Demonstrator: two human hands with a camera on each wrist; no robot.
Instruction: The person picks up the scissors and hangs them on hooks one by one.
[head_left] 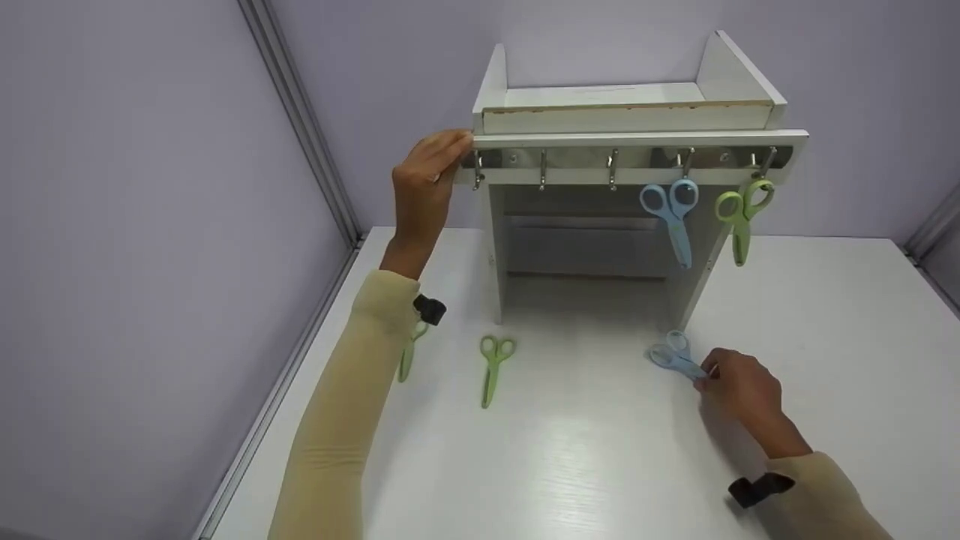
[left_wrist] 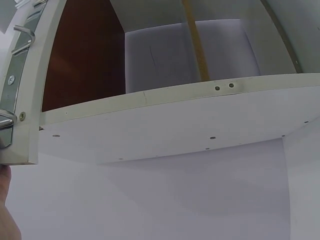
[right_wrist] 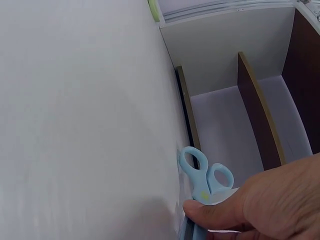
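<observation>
Blue scissors (head_left: 675, 355) pinched in right hand (head_left: 739, 390) fingers on table — left hand (head_left: 426, 180), fingers straight, touches shelf (head_left: 637, 139).

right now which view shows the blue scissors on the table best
The right wrist view: the blue scissors fill it up close, both handle loops clear, the right hand pinching them just below the loops. The head view shows them small, lying on the table, partly hidden by that hand. The left wrist view shows none of them.
</observation>
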